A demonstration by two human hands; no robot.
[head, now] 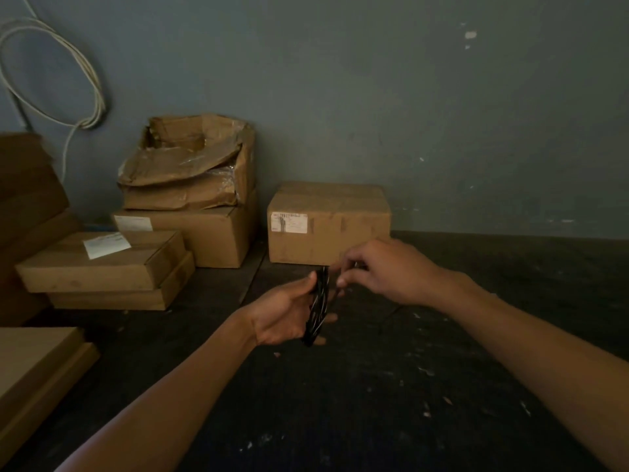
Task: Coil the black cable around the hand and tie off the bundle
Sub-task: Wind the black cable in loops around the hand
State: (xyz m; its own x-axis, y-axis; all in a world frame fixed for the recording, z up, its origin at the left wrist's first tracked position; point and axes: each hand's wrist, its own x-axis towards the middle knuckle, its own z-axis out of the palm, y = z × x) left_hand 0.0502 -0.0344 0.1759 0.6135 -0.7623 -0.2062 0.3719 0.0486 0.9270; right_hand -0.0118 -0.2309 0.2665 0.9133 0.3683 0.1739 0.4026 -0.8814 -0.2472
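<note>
Now, cable: your left hand [289,313] grips the black cable [318,306] coil; light, springy.
Hold: your right hand [381,270] pinches the loose end; keep loops clamped.

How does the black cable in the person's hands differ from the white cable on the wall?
The black cable is wound in tight small loops around the left hand, with the right hand pinching its free end; the white cable hangs untouched on the wall. The black coil is compact, the white one a wide loose loop with a tail dropping down. Both are coiled.
</note>
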